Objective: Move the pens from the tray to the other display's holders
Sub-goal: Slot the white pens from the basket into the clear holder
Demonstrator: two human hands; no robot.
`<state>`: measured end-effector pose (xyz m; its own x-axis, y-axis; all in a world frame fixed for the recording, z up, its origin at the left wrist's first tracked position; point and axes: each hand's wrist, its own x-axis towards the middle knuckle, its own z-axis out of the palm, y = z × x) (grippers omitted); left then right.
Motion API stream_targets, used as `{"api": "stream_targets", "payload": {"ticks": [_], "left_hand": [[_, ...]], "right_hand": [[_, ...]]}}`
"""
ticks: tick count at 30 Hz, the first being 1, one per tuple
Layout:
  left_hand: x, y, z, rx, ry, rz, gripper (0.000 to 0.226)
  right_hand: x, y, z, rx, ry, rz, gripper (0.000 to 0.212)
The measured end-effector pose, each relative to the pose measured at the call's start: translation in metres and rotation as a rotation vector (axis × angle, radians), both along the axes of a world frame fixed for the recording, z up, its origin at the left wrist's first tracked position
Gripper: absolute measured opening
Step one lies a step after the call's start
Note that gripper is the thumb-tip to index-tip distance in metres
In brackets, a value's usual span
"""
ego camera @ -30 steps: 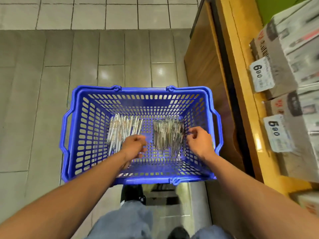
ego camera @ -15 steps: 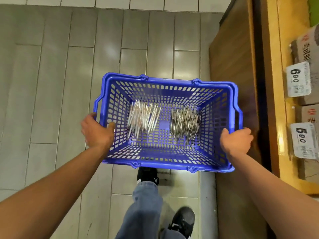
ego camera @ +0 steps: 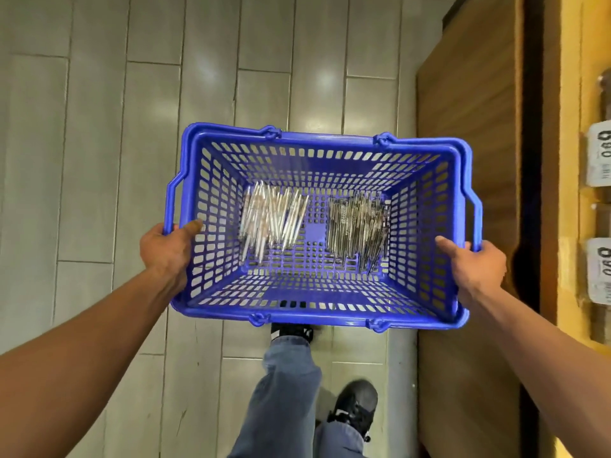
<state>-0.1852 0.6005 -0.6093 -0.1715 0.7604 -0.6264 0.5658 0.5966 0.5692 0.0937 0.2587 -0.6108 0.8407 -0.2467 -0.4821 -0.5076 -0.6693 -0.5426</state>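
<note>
You hold the basket (ego camera: 317, 312) in front of you over the floor (ego camera: 99, 160), your left hand (ego camera: 165, 249) on its left rim and your right hand (ego camera: 472, 269) on its right rim. Inside, on its bottom, lie two piles: the left pile of pens (ego camera: 271, 216) and the right pile of pens (ego camera: 358, 226), apart from each other. The shelf unit (ego camera: 469, 160) stands to your right, with price tags (ego camera: 600, 158) along its edge. Your feet are below the basket.

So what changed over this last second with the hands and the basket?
Both hands left the pens and took the basket's sides: left hand and right hand now grip the blue basket, lifted off the floor and carried. The light pens and dark pens stayed in two piles.
</note>
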Motion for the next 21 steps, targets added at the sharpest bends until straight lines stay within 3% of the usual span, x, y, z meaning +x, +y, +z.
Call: {"api": "stream_targets", "payload": {"ticks": [6,14,21], "left_hand": [[-0.028,0.012,0.093,-0.020,-0.031,-0.008,0.035],[-0.064,0.040,0.278,0.007,-0.003,-0.026,0.040],[-0.116,0.042,0.406,0.031,-0.046,0.128,0.036]], "right_hand": [[-0.003,0.022,0.099,0.097,0.041,0.093,0.041],[0.004,0.075,0.293,0.216,0.127,0.229,0.035],[0.009,0.134,0.423,0.336,0.226,0.397,0.032]]}}
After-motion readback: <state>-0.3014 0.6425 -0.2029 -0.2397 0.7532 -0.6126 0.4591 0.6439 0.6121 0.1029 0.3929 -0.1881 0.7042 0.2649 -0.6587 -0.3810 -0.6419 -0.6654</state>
